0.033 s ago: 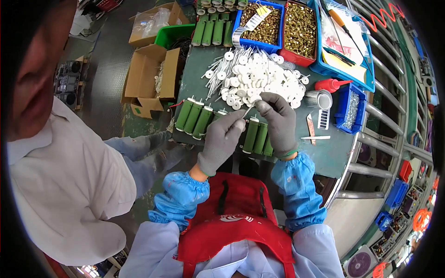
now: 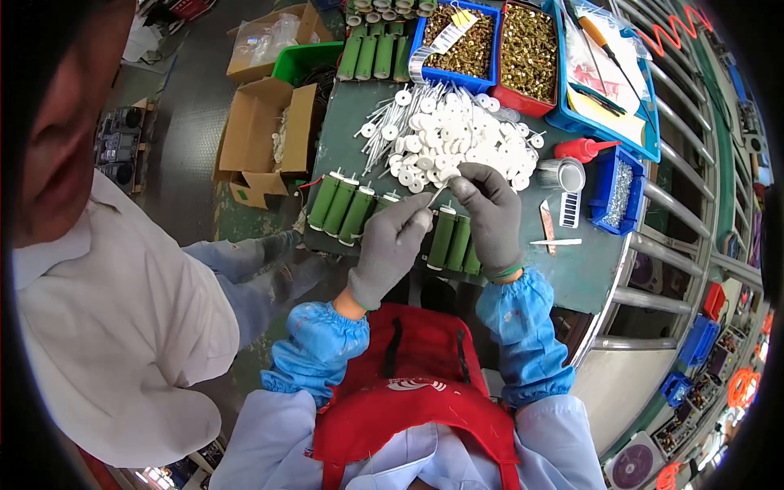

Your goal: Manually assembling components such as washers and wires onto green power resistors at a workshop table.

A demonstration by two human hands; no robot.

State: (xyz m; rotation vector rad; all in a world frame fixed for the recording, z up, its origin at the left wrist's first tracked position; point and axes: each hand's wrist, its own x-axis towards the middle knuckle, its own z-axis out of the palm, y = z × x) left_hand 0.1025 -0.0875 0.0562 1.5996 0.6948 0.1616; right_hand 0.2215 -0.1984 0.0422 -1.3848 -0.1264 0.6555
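Note:
In grey gloves, both my hands meet over the near part of the green-topped table (image 2: pixel 584 282). My left hand (image 2: pixel 390 249) pinches a thin metal rod (image 2: pixel 439 193) between thumb and forefinger. At the rod's far end, my right hand (image 2: pixel 490 216) is closed in a pinch; the fingertips partly hide that end. Just beyond lies a heap of white round washers (image 2: pixel 457 131), many on thin metal rods (image 2: pixel 380 143). Green cylinders (image 2: pixel 335 208) with white ends stand in a row below and beside my hands, partly covered by them.
Behind the heap are a blue bin (image 2: pixel 461 61) and a red bin (image 2: pixel 529 53) of brassy parts. To the right are a red bottle (image 2: pixel 578 149), a metal can (image 2: pixel 562 175), and a blue bin of screws (image 2: pixel 618 192). Another person (image 2: pixel 122 310) stands close at left, near cardboard boxes (image 2: pixel 261 135).

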